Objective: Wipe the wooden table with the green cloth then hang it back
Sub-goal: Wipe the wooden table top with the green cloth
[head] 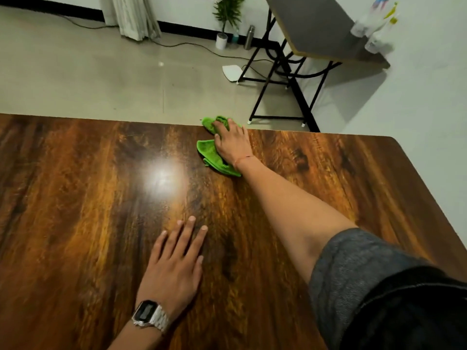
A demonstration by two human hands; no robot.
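Observation:
A glossy dark wooden table [83,198] fills the lower part of the head view. The green cloth [207,150] lies crumpled at the table's far edge, a little right of centre. My right hand [233,144] reaches far out and presses flat on top of the cloth, its fingers spread over the green fabric. My left hand [177,261] rests palm down on the bare wood near me, fingers apart, holding nothing. A silver digital watch sits on that wrist.
Beyond the table is a pale tiled floor with a black cable. A folding table [313,29] with black legs stands at the back right, bottles on its corner. A small potted plant [225,21], a metal bottle [249,36] and a curtain [131,16] line the far wall.

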